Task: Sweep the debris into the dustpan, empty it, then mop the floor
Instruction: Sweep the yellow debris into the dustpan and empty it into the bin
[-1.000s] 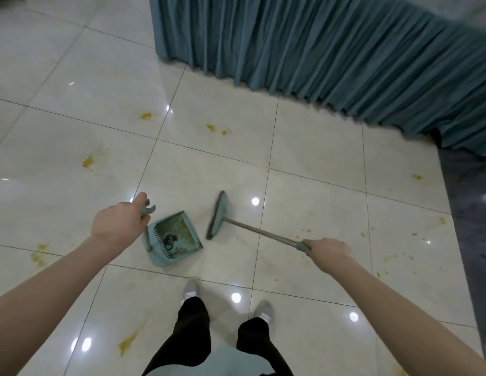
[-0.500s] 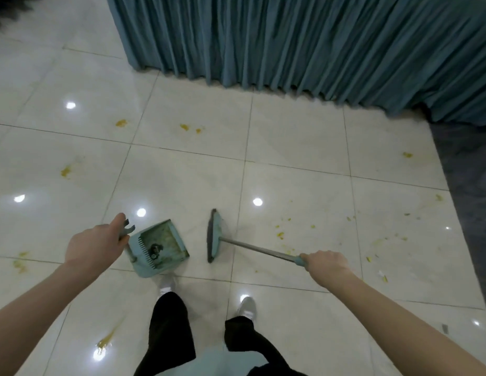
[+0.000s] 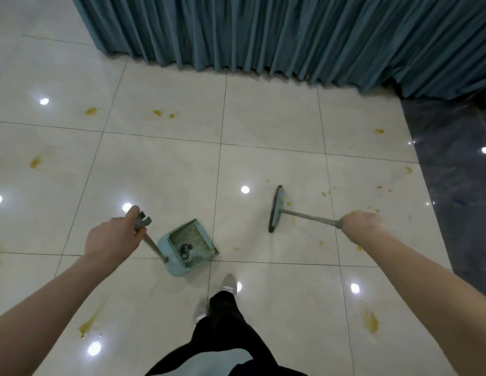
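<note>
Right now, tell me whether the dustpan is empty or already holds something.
Not empty. The dustpan shows a dark clump near its comb teeth and a yellowish smear across its tray, while the left hand holds its handle.

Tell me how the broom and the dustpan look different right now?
The broom has a long flat head with dark bristles, while the dustpan is an open scoop with a comb edge. The dustpan already holds dirt and a dark clump; the broom holds nothing. The right hand grips the broom, and the left hand grips the dustpan's stick. Yellow crumbs lie close around the broom; only one lies near the dustpan. Both are pale green with long handles.
</note>
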Tool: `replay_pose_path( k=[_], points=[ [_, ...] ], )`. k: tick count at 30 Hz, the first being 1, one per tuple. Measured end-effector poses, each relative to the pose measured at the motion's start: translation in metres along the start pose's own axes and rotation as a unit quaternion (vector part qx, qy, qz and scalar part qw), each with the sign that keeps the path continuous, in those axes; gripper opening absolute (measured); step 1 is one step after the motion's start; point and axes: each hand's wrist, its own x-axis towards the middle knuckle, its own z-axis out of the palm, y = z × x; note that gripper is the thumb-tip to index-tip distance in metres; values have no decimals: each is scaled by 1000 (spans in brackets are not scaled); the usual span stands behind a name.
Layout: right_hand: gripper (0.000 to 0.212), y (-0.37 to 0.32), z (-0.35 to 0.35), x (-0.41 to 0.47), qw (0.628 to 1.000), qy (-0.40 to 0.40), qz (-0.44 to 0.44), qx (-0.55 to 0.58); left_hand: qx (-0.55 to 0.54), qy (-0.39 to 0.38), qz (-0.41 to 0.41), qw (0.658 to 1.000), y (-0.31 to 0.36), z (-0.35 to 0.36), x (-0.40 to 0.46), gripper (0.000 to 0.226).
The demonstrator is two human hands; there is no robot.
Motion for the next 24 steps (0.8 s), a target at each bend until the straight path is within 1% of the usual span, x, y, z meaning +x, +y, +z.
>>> replay_pose_path(
  k=[3, 6, 10, 15, 19, 22, 24],
  points=[
    [32, -1, 18, -18, 999, 34, -5, 15, -12, 1, 1, 1000, 6, 7, -15, 21],
    [28, -1, 36, -45, 997, 46, -30, 50, -30, 3, -8, 1000, -2, 17, -34, 22],
    [31, -26, 47, -73, 994, 56, -69, 65, -37, 9, -13, 999, -18, 25, -53, 23],
    [31, -69, 34, -92, 990, 58, -122, 28, -31, 4, -30, 999, -29, 28, -66, 19],
    [31, -91, 25, -100, 983, 80, -162, -37, -23, 3, -42, 999, -25, 26, -70, 17],
    [31, -95, 36, -96, 978, 87, -178, -71, -10, 2, -38, 999, -15, 24, -71, 18],
    [33, -84, 49, -88, 976, 82, -180, -86, -5, -1, -36, 999, -5, 22, -68, 18]
  ],
)
